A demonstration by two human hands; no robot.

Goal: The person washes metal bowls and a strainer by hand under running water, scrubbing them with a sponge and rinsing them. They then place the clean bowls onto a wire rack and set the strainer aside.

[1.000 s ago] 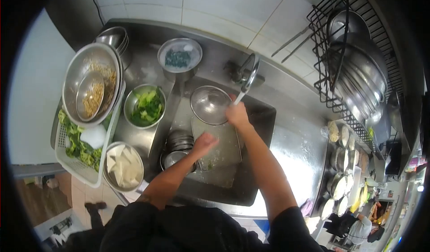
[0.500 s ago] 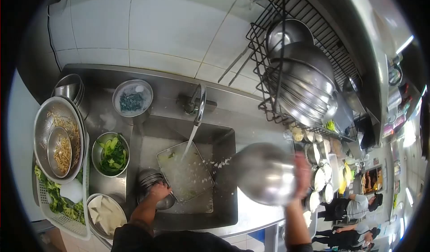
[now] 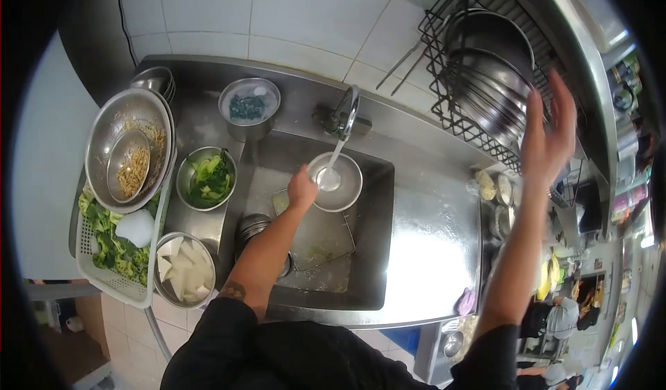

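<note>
My left hand [image 3: 302,189] is closed on the rim of a steel bowl [image 3: 349,190], holding it in the sink [image 3: 378,251] under water running from the faucet [image 3: 352,102]. A wire-rimmed square strainer [image 3: 329,241] lies below on the sink floor. Several stacked bowls [image 3: 254,225] stand at the sink's left side, partly hidden by my forearm. Raised at the right, my right hand [image 3: 548,144] has its fingers apart and holds nothing. It is just in front of the nested steel bowls [image 3: 489,88] on the black wire rack [image 3: 444,78].
Left of the sink are a bowl of leafy greens [image 3: 210,175], a bowl of white slices [image 3: 186,269], a colander [image 3: 104,161] and a basket of broccoli [image 3: 114,251]. A pot with dark blue contents [image 3: 248,106] stands behind. Co-workers [image 3: 562,317] stand far right.
My right hand has let go of the large bowl and moved up to the rack. My left hand has gone from the stacked bowls to holding a bowl under the water.
</note>
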